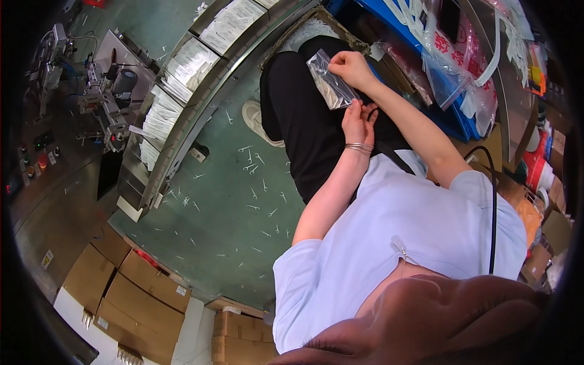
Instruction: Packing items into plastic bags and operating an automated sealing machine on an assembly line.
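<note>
A small clear plastic bag point(331, 82) lies over my dark-trousered lap, with pale, thin pieces showing in its lower part. My left hand point(359, 125), with thin bangles at its wrist, pinches the bag's near end between bent fingers. At the bag's right edge is my right hand point(353, 68), its thumb and fingers closed together near the upper part. Whether those right fingers grip the film or something small is hidden. Several white pieces fill the compartments of a curved metal trough point(234, 61) beyond my knees.
Machinery point(109, 91) stands at the left. Small white picks point(252, 164) are scattered over the green floor. At the right, a blue bin point(465, 115) stands by clear bags with red print point(456, 48). Cardboard boxes point(146, 298) sit at lower left. A black cable point(493, 213) hangs beside my right arm.
</note>
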